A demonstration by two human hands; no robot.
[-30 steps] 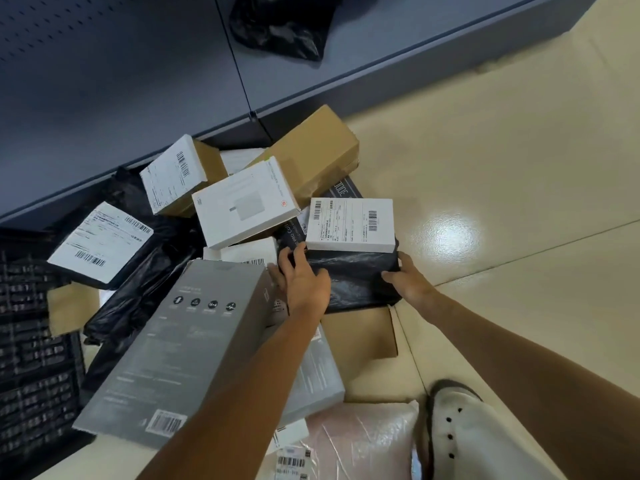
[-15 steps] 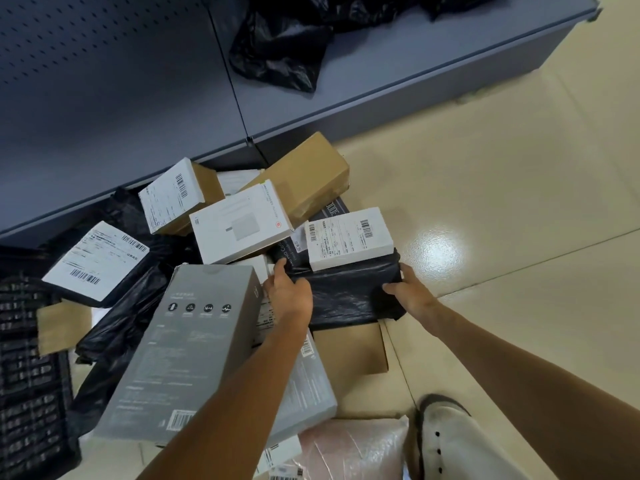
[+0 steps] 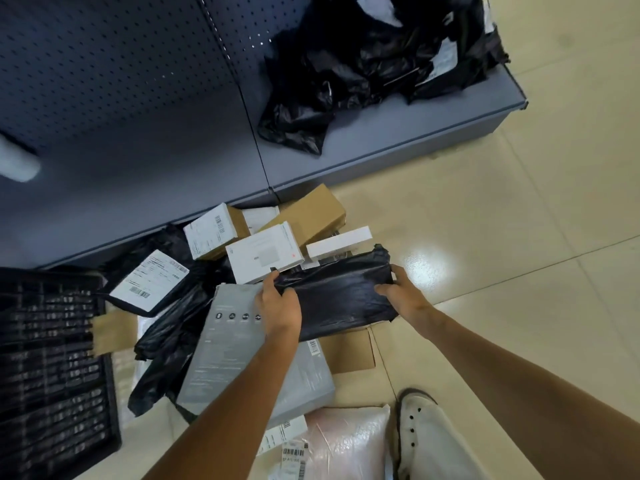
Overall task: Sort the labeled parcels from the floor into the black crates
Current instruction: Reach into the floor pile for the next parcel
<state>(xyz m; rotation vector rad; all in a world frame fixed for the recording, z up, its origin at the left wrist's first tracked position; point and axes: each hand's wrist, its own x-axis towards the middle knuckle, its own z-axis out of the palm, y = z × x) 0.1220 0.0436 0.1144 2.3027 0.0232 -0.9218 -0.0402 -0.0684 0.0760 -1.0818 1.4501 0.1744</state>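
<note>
Both hands are holding one black-wrapped parcel [image 3: 341, 289] above the heap on the floor [image 3: 485, 237]. The left hand [image 3: 278, 306] is gripping its left end, fingers curled over the far edge, and the right hand [image 3: 403, 294] is clasping its right end, so each grip is closed on the plastic. The parcel is tilting, its right end farther and higher than its left.

Just beyond it, a white box [image 3: 263, 252] is leaning against a long brown carton [image 3: 311, 211], and a narrow white box [image 3: 339, 243] is showing behind the parcel's far edge. A labelled brown box [image 3: 214, 230] is sitting to the far left of those. Under the left forearm a large grey box [image 3: 242, 358] is lying flat. Left of it a black bag with a white label [image 3: 149, 280] is resting on crumpled black plastic.

The black crate [image 3: 52, 358] is standing at the left edge, touching the heap. On the grey shelf [image 3: 381, 133] at the far side, loose black bags [image 3: 374, 60] are piled. Near the right forearm, a white shoe [image 3: 419, 431] is planted beside a pink padded bag [image 3: 346, 441].
</note>
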